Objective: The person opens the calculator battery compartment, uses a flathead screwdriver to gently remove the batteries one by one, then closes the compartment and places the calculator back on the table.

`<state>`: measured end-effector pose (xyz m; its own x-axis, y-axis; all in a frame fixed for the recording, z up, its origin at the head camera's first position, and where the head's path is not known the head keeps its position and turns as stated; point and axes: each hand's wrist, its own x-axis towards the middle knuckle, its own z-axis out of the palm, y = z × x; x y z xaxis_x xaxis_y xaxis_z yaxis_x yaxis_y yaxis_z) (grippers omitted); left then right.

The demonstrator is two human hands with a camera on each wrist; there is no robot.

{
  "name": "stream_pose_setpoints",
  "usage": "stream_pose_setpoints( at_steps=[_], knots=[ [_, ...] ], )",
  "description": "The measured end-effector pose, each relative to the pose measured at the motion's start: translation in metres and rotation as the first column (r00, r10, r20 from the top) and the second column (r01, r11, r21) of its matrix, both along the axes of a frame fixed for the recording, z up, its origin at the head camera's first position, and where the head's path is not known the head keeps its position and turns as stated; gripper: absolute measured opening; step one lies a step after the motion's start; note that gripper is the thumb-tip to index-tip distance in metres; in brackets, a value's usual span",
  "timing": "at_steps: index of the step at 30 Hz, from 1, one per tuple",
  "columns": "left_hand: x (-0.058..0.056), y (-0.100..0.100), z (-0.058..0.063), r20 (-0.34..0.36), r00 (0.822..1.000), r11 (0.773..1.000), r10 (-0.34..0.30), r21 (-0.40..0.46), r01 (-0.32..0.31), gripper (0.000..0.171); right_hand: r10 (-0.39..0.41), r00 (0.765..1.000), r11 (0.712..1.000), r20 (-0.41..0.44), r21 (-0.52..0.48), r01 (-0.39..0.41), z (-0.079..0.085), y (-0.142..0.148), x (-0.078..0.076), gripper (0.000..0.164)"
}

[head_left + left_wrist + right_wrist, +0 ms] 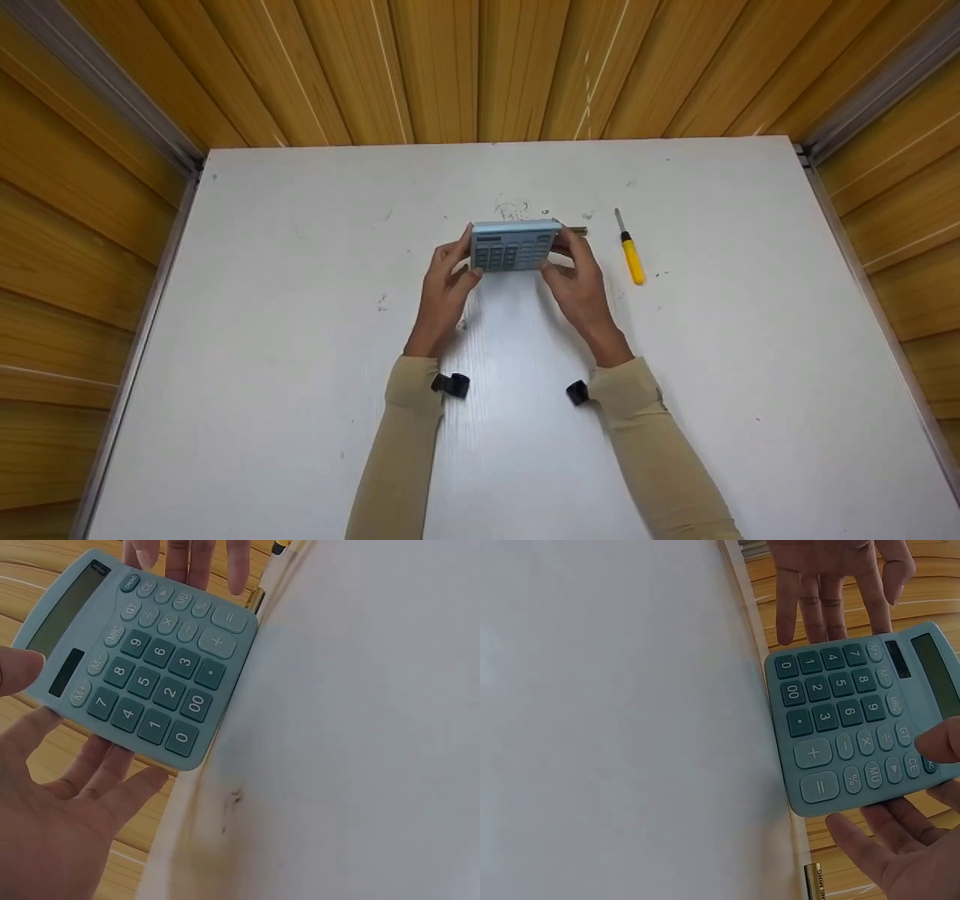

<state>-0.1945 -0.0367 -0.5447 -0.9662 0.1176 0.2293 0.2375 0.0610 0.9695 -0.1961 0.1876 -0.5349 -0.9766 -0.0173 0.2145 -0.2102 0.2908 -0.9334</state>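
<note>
A light blue calculator (514,247) is held tilted up between my two hands, its keys toward me. The left hand (444,289) grips one side edge, with its thumb (21,670) over the face by the display in the left wrist view. On the opposite edge the right hand (583,289) grips too, its thumb (939,742) near the upper keys in the right wrist view. The calculator's back is hidden. Just past the right fingers lies a small gold-and-dark cylinder (577,231) that looks like a battery; lettering shows on it (814,882).
A screwdriver (632,259) with a yellow handle lies right of the right hand on the white table (262,337). Wood-patterned walls (442,67) stand behind and at both sides. Dark marks (514,206) dot the tabletop beyond the calculator.
</note>
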Motion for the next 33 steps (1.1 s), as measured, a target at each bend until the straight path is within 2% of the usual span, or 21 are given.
stream_pose_setpoints(
  at_steps=[8,15,21,33],
  knots=[
    [0.000,0.001,-0.003,0.019,1.000,1.000,0.009,-0.012,-0.009,0.067,0.032,0.999,0.998,-0.019,0.050,-0.031,-0.004,0.001,0.000,0.062],
    [0.001,0.002,-0.004,0.030,0.999,0.993,0.039,-0.110,-0.035,0.069,0.017,1.000,0.997,-0.018,0.081,-0.016,-0.005,0.001,0.000,0.060],
    [-0.001,-0.001,-0.007,-0.015,0.998,0.980,0.053,-0.193,-0.055,0.070,-0.002,1.000,0.995,-0.021,0.097,0.004,-0.006,0.001,-0.001,0.061],
    [0.000,-0.002,-0.010,-0.061,0.994,0.969,0.087,-0.227,-0.099,0.070,-0.001,1.000,0.990,-0.002,0.142,0.001,-0.007,0.001,-0.003,0.063]
  ],
)
